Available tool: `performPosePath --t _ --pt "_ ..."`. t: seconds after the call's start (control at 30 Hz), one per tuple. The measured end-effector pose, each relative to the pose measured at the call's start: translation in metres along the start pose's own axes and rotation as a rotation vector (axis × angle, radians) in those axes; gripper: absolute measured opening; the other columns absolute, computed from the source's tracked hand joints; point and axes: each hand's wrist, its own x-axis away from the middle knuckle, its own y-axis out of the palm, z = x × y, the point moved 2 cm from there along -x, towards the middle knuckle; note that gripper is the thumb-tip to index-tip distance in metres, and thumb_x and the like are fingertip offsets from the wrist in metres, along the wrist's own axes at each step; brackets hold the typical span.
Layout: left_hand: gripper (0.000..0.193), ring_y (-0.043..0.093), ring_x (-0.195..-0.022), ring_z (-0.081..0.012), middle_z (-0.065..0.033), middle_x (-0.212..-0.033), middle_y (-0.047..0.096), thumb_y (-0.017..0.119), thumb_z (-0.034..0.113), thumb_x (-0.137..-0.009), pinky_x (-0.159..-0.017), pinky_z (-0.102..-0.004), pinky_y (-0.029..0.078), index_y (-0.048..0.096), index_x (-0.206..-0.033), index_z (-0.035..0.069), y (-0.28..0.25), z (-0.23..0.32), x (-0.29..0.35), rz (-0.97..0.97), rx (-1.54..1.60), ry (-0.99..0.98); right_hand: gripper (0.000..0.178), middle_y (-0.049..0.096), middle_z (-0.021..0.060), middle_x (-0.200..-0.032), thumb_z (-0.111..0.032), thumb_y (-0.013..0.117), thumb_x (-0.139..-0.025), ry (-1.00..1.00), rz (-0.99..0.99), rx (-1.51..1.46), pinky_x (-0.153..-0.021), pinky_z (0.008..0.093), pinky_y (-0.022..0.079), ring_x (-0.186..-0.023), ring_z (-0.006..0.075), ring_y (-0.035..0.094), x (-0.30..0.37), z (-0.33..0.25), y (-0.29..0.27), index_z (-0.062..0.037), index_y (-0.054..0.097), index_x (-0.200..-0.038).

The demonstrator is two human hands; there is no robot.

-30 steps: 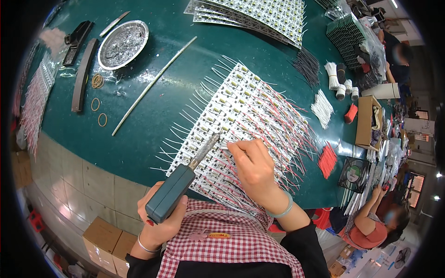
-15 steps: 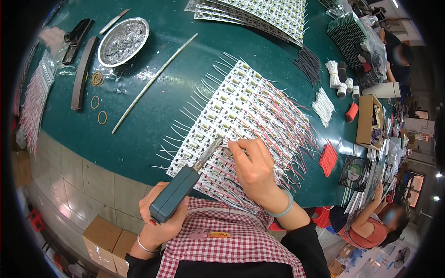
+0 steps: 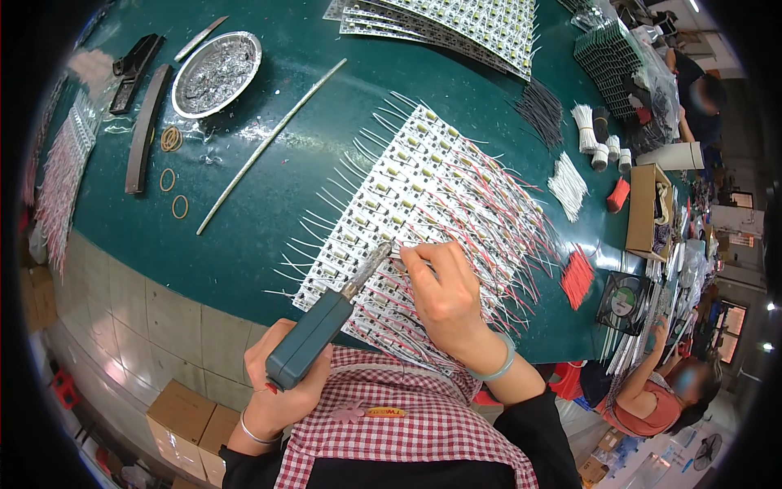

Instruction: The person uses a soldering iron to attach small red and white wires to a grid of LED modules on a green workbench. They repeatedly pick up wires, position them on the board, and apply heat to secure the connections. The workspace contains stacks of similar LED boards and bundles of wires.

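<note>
My left hand (image 3: 285, 371) is wrapped round the dark green handle of a soldering iron (image 3: 314, 330). The iron's tip rests at a pad on a white panel of small circuit boards (image 3: 350, 236). Close beside that tip, my right hand (image 3: 444, 289) is closed in a pinch on a thin wire, mostly hidden by the fingers. Red and white wires (image 3: 497, 204) hang off the right side of the panel in rows. Along its left edge, short white wires (image 3: 350, 167) stick out.
Bundles of red wires (image 3: 577, 277), white wires (image 3: 568, 189) and black wires (image 3: 539, 116) lie to the right. Stacked panels (image 3: 456, 33) sit at the back. A metal bowl of scraps (image 3: 216, 75), rubber bands (image 3: 180, 207) and a long stick (image 3: 273, 145) are left. Two people work at the right.
The soldering iron's handle has tilted very slightly in my left hand. The tip and my right hand stay at the same spot on the panel.
</note>
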Motion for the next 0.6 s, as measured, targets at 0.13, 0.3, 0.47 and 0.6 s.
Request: performPosePath --t 0.13,0.3,0.47,0.6 --pt "0.015 0.061 -0.062 -0.0152 -0.0104 -0.079 0.064 0.073 -0.005 -0.073 -0.056 -0.0263 0.046 0.064 -0.085 -0.004 -0.0003 0.0016 0.0003 0.020 0.070 -0.054 0.034 0.059 0.0121 -0.095 0.002 0.062 -0.072 -0.001 -0.002 0.001 -0.062 0.0339 0.048 -0.080 0.0265 0.056 -0.0010 -0.0007 -0.0001 0.0053 0.064 -0.106" --pt "0.014 0.061 -0.062 -0.0145 -0.0106 -0.079 0.064 0.073 -0.005 -0.074 -0.055 -0.0259 0.046 0.065 -0.085 -0.005 -0.0012 0.0048 0.0001 0.038 0.058 -0.038 0.034 0.059 0.0122 -0.095 0.002 0.062 -0.072 0.002 -0.009 0.003 -0.063 0.0342 0.048 -0.080 0.0264 0.056 -0.0010 -0.0013 -0.0002 0.0053 0.064 -0.106" --pt "0.018 0.064 -0.067 -0.0156 -0.0134 -0.086 0.067 0.072 -0.006 -0.074 -0.058 -0.0257 0.049 0.066 -0.091 -0.006 -0.0037 -0.0028 0.0049 -0.038 0.036 -0.046 0.034 0.059 0.0123 -0.096 0.002 0.062 -0.072 0.012 -0.008 0.008 -0.064 0.0343 0.049 -0.082 0.0267 0.056 -0.0003 -0.0014 -0.0008 0.0047 0.064 -0.106" --pt "0.020 0.066 -0.072 -0.0167 -0.0143 -0.090 0.068 0.071 -0.007 -0.074 -0.062 -0.0260 0.051 0.067 -0.094 -0.007 -0.0036 -0.0035 0.0070 -0.038 0.070 -0.080 0.034 0.059 0.0124 -0.096 0.003 0.063 -0.071 0.037 -0.018 0.022 -0.065 0.0349 0.049 -0.083 0.0273 0.057 0.0015 -0.0033 -0.0084 0.0039 0.065 -0.105"
